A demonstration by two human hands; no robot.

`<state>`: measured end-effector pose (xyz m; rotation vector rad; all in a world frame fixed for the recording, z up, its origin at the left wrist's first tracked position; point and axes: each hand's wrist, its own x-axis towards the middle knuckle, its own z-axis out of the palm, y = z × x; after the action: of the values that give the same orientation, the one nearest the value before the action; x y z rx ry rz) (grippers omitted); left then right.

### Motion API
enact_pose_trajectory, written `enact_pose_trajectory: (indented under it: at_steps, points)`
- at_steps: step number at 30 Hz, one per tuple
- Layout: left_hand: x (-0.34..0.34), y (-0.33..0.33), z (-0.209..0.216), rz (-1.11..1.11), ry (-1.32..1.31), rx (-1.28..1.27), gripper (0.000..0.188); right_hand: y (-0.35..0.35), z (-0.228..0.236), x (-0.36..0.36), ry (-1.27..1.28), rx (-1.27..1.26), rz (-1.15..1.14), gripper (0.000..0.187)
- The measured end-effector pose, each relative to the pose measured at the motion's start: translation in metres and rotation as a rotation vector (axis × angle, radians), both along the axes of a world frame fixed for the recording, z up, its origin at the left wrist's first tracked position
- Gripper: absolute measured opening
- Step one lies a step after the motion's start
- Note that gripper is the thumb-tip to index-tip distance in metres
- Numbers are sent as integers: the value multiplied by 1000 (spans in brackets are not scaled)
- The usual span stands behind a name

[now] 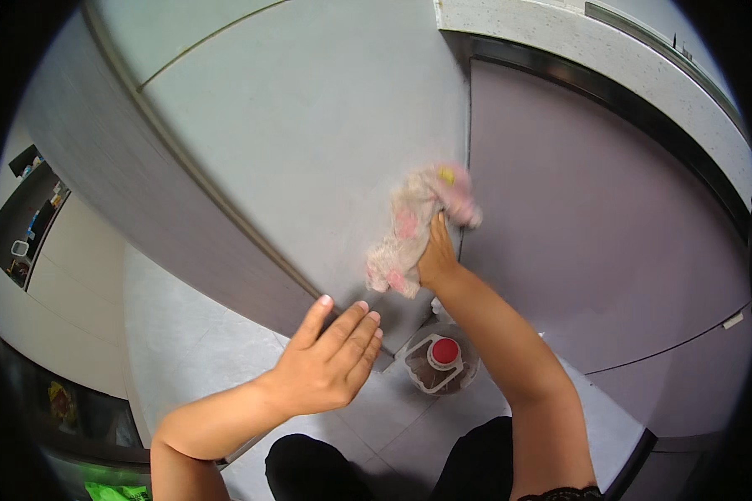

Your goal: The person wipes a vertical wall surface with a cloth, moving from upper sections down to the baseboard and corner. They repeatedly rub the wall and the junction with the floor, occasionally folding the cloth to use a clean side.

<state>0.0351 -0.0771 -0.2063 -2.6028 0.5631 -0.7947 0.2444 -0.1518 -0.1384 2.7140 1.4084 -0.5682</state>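
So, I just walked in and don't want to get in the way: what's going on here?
A person's right hand holds a pink-and-white cloth, which appears to be against the pale wall panel, beside the mauve cabinet door. The left hand is open, with nothing visible in it. A red-capped bottle stands on the tiled floor below the cloth.

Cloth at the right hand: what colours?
Off-white with pink patches and a yellow spot; the cloth shows best in the head view.
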Motion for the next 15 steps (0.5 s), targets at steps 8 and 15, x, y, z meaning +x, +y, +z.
enact_pose_trajectory:
  at_steps: [8, 15]
  points:
    - [6, -25, -148, 148, 530, -733, 41, 25, -171, 57, 635, 1837, -210, 37]
    - [15, -25, -203, 227, 580, -895, 52, -75, -177, 33, 257, 1745, -249, 34]
